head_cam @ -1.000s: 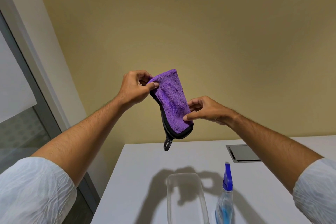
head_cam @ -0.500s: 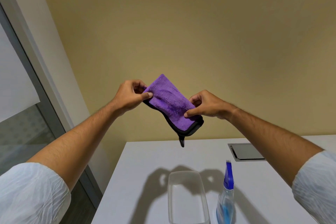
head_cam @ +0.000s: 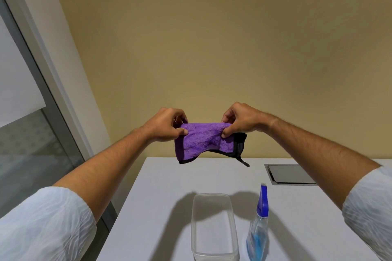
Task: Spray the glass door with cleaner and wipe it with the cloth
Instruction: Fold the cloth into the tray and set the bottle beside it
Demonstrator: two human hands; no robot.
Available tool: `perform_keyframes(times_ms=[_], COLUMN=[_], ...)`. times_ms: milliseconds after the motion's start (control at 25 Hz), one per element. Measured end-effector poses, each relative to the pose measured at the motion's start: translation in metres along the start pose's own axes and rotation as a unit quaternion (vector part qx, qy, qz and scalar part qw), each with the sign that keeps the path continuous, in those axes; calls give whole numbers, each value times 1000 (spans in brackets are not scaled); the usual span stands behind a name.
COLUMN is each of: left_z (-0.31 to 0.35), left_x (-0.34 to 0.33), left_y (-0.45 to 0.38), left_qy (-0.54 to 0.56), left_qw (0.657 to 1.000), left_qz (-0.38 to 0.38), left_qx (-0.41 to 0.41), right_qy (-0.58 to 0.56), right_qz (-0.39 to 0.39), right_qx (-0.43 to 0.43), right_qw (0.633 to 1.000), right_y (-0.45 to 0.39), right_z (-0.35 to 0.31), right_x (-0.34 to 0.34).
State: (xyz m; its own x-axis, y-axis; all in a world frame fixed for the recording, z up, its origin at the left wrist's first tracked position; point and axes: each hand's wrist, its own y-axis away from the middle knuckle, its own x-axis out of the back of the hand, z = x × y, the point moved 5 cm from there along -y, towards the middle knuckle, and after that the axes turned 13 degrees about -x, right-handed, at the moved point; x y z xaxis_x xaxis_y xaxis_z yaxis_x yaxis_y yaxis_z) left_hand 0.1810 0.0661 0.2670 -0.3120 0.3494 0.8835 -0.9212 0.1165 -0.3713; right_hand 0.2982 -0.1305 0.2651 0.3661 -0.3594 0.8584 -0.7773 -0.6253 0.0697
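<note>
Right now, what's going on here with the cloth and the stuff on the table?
A person holds a purple cloth up with both hands, the left hand and right hand pinching its top corners. The spray bottle stands untouched on the white table beside a clear tub. The glass door is at left.

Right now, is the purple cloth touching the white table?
Apart. The head view shows the purple cloth held up by both hands, its lower edge hanging clear above the white table.

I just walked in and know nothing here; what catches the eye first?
A purple cloth held up mid-air, pinched at its top corners by the left hand and right hand. Below on the white table stand a blue spray bottle and, left of it, a clear tub.
</note>
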Motion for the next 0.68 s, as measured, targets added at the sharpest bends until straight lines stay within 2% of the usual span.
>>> perform_keyframes(times_ms=[160,400,680], left_z=[-2,-11,-42], left_x=[-12,-25,-55], left_y=[-2,2,8], left_qy=[-31,-51,-21], left_qw=[999,998,996], left_qz=[-1,15,0], left_qx=[10,40,87], right_qy=[45,36,31], right_qz=[16,3,26], right_qx=[-7,-16,-83], right_qw=[999,999,996], right_y=[-5,-14,-27], right_z=[7,12,18], right_x=[-1,-11,-43])
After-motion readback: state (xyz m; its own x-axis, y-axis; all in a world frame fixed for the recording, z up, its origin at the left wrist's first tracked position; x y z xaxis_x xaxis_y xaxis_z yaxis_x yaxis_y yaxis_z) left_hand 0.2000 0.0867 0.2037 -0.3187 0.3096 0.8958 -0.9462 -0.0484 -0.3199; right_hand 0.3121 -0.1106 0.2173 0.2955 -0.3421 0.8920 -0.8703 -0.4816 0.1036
